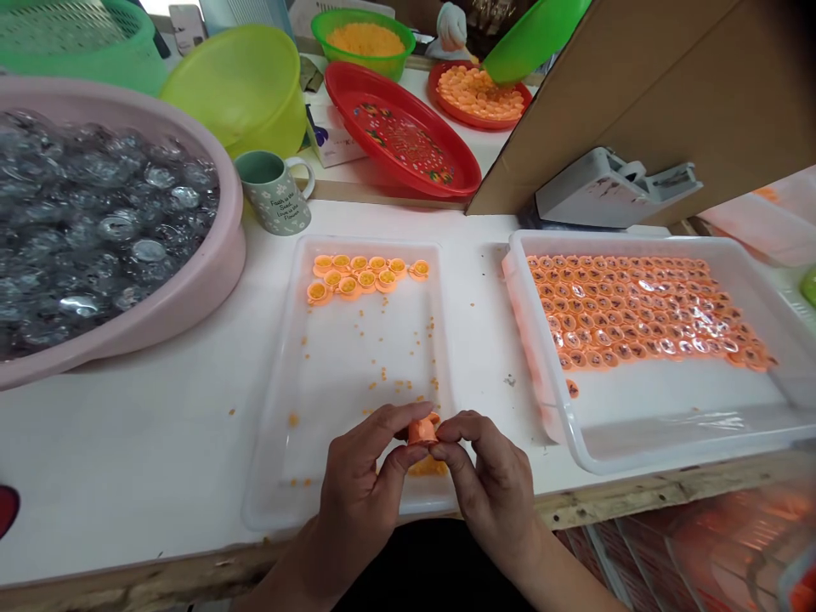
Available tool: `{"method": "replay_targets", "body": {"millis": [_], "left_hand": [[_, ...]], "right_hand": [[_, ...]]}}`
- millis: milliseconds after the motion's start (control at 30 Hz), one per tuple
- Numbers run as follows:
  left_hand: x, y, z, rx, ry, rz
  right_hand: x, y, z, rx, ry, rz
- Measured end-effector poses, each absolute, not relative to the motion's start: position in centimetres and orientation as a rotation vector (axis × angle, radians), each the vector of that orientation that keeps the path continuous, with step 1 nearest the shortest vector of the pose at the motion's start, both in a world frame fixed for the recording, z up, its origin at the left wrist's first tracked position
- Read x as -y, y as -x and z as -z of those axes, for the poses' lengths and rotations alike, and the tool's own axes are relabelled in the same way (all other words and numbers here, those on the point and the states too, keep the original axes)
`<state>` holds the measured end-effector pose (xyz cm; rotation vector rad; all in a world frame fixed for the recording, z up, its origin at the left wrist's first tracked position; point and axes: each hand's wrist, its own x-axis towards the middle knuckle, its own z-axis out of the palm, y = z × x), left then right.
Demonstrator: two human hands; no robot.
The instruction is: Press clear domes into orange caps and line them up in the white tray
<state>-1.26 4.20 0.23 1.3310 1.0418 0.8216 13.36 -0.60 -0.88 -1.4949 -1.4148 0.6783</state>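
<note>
Over the near end of a shallow white tray (274, 425), both hands pinch one small orange plastic cup (421, 432). My left hand (360, 476) grips its left side between thumb and fingers. My right hand (494, 480) has thumb and index fingertip closed on its right edge. Fingers partly hide the cup. At the tray's far end stand several small orange cups (348, 286) with yellow bits in them. Loose yellow crumbs (383, 374) are scattered on the tray floor, and a yellow heap (428, 467) shows just below the hands.
To the right, a deeper white tray (590, 455) holds rows of orange pieces with shiny tops. A pink basin (223, 255) of clear plastic pieces stands left, beside a green mug (271, 191). Behind are a tilted red tray (408, 136), a tape dispenser (605, 187) and a person's gloved hand (452, 27).
</note>
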Motion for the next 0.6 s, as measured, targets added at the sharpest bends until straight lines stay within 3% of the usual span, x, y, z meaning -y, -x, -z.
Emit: {"method": "replay_targets", "body": {"millis": [133,333,600], "left_hand": [[-4.5,0.8,0.4,-1.006,-1.1,-0.765],[-4.7,0.9,0.9,-1.121,-1.254,-0.771],[-4.4,0.1,0.3,-1.112,-1.708,-0.821]], "right_hand": [[0.4,-13.5,1.1,1.264,1.513,-0.871],[0.0,-13.8,1.4,1.152,1.467,-1.024],[-0.1,-14.4,1.0,1.376,1.414,-0.801]]}}
